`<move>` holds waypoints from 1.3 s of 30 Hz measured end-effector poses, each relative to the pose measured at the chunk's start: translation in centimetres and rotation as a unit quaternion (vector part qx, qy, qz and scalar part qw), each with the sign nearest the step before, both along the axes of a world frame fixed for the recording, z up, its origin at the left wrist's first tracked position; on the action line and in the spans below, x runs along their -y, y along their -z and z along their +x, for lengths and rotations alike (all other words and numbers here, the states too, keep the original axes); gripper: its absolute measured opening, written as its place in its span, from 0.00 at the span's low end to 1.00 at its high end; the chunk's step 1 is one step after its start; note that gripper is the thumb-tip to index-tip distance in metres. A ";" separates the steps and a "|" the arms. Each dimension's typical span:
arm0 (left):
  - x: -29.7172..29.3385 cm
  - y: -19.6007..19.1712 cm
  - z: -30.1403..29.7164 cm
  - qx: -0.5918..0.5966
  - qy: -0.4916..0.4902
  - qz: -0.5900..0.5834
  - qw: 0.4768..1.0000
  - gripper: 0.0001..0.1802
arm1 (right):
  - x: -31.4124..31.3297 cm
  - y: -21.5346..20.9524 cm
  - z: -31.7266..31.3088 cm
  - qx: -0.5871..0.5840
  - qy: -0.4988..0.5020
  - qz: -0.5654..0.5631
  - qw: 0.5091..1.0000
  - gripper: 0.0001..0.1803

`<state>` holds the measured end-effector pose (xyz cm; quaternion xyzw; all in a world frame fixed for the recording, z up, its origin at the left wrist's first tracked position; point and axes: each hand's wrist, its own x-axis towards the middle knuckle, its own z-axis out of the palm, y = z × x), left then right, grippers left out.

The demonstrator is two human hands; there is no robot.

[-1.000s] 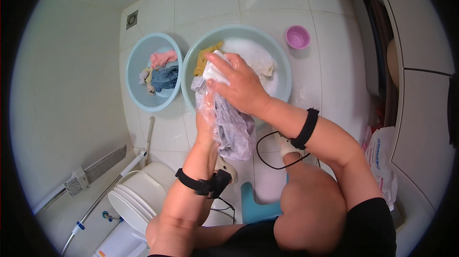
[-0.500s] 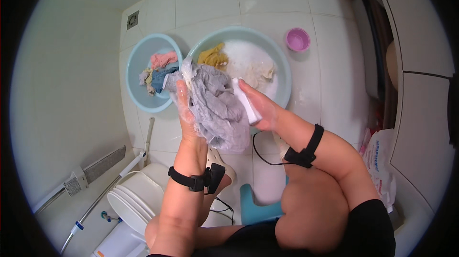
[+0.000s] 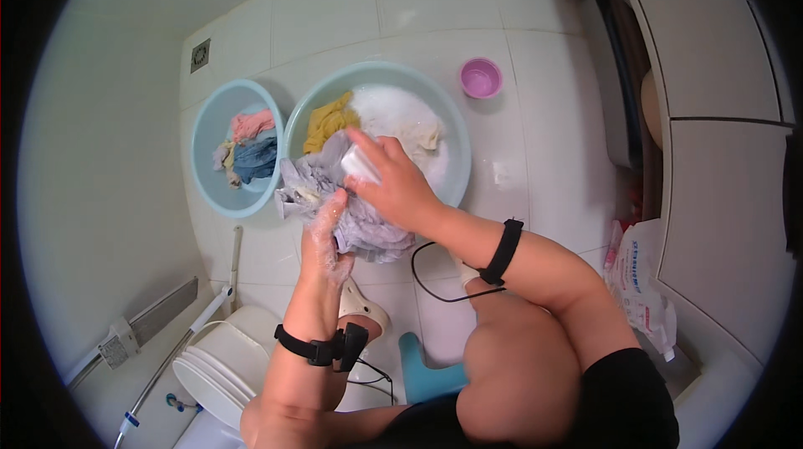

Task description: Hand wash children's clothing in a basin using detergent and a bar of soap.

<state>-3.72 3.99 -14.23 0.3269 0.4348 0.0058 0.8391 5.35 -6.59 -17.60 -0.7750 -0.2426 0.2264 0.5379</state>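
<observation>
My left hand (image 3: 324, 236), wet and sudsy, grips a bunched wet grey-lavender garment (image 3: 372, 227) over the near edge of the large light-blue basin (image 3: 459, 127). A white bar of soap (image 3: 360, 165) is held in my right hand (image 3: 406, 190), whose fingers curl round it just above the garment. Inside the large basin lie a mustard-yellow cloth (image 3: 329, 120), a cream cloth (image 3: 422, 138) and white foamy water (image 3: 385, 104). Part of the garment is hidden behind my hands.
Left of it, a smaller blue basin (image 3: 201, 144) holds pink cloth (image 3: 251, 125), blue cloth (image 3: 255, 159) and other pieces. A pink bowl (image 3: 481, 79) sits on the tiles at right. Nearer are a mop (image 3: 155, 319), a white bucket (image 3: 238, 332), a teal stool (image 3: 427, 378) and a white bag (image 3: 640, 282).
My right hand has carried the soap from the garment's right side to over its upper part. The garment is bunched lower and smaller in my left hand. The whole view has shifted slightly.
</observation>
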 end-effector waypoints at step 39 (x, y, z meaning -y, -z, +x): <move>-3.2 0.7 -0.7 0.012 -0.111 -0.044 0.993 0.21 | 10.8 11.0 14.2 0.004 0.545 -0.100 0.833 0.15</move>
